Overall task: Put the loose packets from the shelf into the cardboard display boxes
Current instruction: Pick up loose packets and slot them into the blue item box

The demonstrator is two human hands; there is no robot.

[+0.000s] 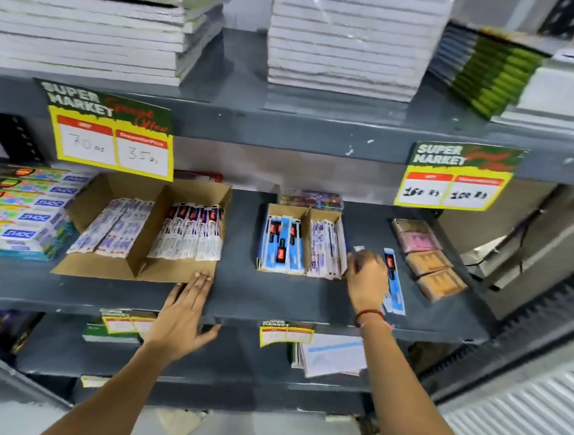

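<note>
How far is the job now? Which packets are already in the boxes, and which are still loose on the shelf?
Done: the large cardboard box and the small cardboard box both hold rows of packets. In hand: the right hand reaches among the loose blue packets beside the small box; whether it grips one is unclear. The left hand rests open at the large box's front edge. Left: those loose packets.

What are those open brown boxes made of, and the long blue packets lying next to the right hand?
The brown boxes look like plain corrugated cardboard: matte, raw tan flaps. The loose blue packets beside the right hand seem glossy printed card or plastic film; blur leaves that open.
</note>
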